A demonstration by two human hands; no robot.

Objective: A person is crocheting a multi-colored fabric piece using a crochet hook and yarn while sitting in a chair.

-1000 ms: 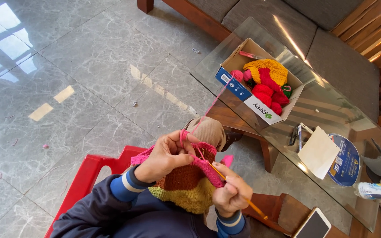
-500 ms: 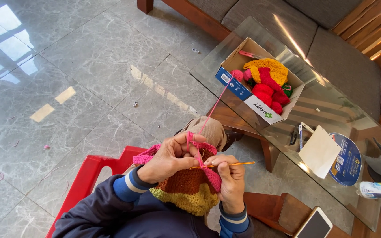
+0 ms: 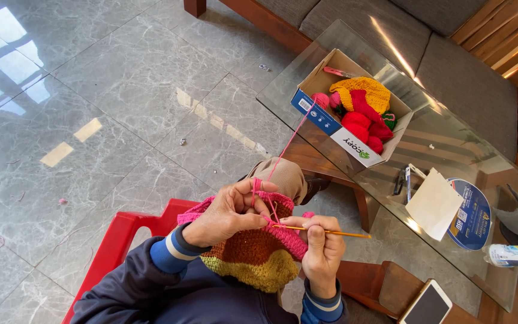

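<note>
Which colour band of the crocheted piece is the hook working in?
The pink band at the top edge; the hook enters it, while brown and yellow-green bands hang lower.

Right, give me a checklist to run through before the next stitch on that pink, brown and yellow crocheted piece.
1. Thin yellow crochet hook pinched in the right hand: ok.
2. Hook tip at the pink top edge of the striped crocheted piece: ok.
3. Left hand gripping the piece's edge: ok.
4. Pink yarn strand wrapped round a left finger: ok.
5. Strand running free up to the open cardboard box of yarn balls on the glass table: ok, no snag visible.
6. Loop seated on the hook: cannot tell, too small.
</note>
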